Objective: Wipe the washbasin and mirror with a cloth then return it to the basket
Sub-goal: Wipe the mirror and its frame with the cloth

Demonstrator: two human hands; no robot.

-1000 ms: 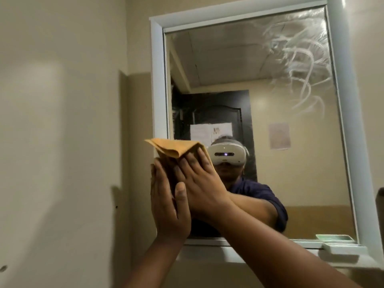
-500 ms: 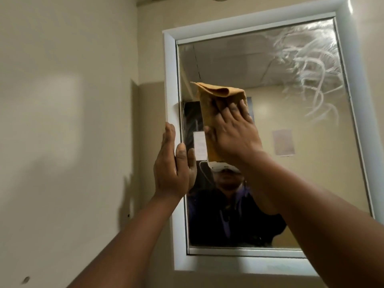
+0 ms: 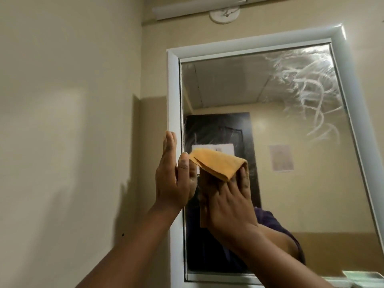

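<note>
since half a second ago my right hand (image 3: 226,202) has dragged the orange cloth (image 3: 218,164) down the mirror (image 3: 270,125) toward its left edge. flat fingers pin the cloth against the glass so pressure spreads; its top fold flops free. my left hand (image 3: 173,179), open and empty, braces on the white frame (image 3: 173,90), steadying me. streaks (image 3: 305,84) upper right remain unwiped.

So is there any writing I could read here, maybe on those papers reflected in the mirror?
None is legible.
White sheet on the dark door, seen in the mirror: too blurred to read.
Pale notice on the wall: print too faint.
Orange cloth: no label visible.
</note>
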